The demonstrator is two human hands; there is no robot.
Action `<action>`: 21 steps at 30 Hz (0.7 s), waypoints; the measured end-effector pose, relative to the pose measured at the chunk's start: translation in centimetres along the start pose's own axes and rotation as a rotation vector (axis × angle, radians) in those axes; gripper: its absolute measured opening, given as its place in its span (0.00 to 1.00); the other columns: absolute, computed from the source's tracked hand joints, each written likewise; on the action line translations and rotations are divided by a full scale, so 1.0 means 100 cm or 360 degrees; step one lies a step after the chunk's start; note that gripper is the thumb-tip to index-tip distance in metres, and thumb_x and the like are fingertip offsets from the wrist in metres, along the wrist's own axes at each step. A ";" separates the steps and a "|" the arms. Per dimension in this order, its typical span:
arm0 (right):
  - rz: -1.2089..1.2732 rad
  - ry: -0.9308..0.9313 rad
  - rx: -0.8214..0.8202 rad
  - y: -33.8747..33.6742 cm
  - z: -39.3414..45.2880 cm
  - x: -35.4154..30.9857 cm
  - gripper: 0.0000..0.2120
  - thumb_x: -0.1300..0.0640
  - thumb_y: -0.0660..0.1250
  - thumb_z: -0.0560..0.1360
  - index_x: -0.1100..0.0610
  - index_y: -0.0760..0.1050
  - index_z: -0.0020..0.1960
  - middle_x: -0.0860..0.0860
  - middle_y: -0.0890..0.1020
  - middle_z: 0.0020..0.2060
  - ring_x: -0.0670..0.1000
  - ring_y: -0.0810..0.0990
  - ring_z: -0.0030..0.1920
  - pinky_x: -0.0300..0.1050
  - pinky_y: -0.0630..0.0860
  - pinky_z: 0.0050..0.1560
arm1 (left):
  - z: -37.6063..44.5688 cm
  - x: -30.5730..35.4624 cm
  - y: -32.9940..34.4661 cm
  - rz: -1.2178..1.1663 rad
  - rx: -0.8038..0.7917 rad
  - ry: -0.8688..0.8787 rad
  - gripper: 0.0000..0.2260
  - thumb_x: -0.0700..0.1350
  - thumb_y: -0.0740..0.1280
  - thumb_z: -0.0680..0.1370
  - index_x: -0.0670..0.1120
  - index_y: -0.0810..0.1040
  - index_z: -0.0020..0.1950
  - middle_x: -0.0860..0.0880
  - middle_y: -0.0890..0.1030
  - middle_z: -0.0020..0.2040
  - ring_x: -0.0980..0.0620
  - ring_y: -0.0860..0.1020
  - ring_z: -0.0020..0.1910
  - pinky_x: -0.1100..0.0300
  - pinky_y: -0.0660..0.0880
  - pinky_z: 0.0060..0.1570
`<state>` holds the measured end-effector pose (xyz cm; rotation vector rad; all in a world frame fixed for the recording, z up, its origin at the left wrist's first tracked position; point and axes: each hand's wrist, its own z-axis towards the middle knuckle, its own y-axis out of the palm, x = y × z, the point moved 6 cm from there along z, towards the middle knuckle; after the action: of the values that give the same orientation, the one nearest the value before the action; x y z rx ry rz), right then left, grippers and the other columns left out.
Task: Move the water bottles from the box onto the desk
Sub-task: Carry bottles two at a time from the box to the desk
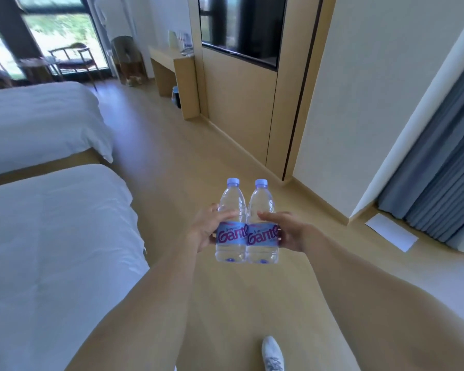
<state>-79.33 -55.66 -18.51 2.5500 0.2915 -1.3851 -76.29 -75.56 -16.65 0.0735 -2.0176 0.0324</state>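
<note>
Two clear water bottles with pale blue caps and blue labels stand upright side by side in front of me, touching each other. My left hand (pixel 205 230) grips the left bottle (pixel 231 207) round its middle. My right hand (pixel 288 231) grips the right bottle (pixel 261 207) the same way. Both are held out over the wooden floor. The wooden desk (pixel 169 53) stands far ahead against the wall, near the window. No box is in view.
Two white beds (pixel 51 236) line the left side. A wood wall panel with a dark screen (pixel 239 25) runs along the right, then grey curtains (pixel 439 188). A chair (pixel 73 57) stands by the window. My white shoe (pixel 272 352) is on the floor below.
</note>
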 end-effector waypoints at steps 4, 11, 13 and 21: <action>-0.0045 0.0049 -0.0124 -0.013 0.057 -0.042 0.24 0.51 0.78 0.70 0.60 0.77 0.61 0.59 0.86 0.49 0.57 0.86 0.49 0.54 0.82 0.52 | 0.049 0.028 0.001 -0.0025 0.0158 -0.0039 0.20 0.48 0.77 0.71 0.44 0.76 0.58 0.41 0.84 0.53 0.44 0.83 0.46 0.40 0.81 0.55; -0.0120 0.0077 -0.0297 -0.031 0.140 -0.109 0.24 0.51 0.76 0.71 0.60 0.76 0.63 0.56 0.85 0.47 0.54 0.85 0.46 0.49 0.81 0.45 | 0.124 0.073 0.002 -0.0145 0.0358 -0.0032 0.19 0.47 0.77 0.72 0.42 0.77 0.59 0.45 0.82 0.46 0.47 0.81 0.41 0.51 0.81 0.44; -0.0133 0.0100 -0.0331 -0.030 0.161 -0.123 0.23 0.52 0.76 0.72 0.59 0.76 0.63 0.56 0.85 0.47 0.53 0.84 0.46 0.48 0.81 0.45 | 0.140 0.079 -0.001 -0.0184 0.0383 -0.0031 0.19 0.47 0.76 0.72 0.42 0.78 0.59 0.46 0.82 0.45 0.48 0.81 0.39 0.54 0.80 0.40; -0.0204 0.0112 -0.0428 -0.013 0.244 -0.169 0.18 0.52 0.75 0.73 0.58 0.78 0.60 0.53 0.85 0.43 0.52 0.85 0.43 0.46 0.81 0.42 | 0.217 0.106 -0.037 -0.0250 0.0454 0.0014 0.23 0.50 0.77 0.65 0.44 0.79 0.57 0.47 0.83 0.43 0.51 0.83 0.36 0.56 0.80 0.38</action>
<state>-108.20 -62.58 -17.35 2.3949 0.6189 -1.2052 -100.15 -80.86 -16.57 0.4119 -1.9808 0.2201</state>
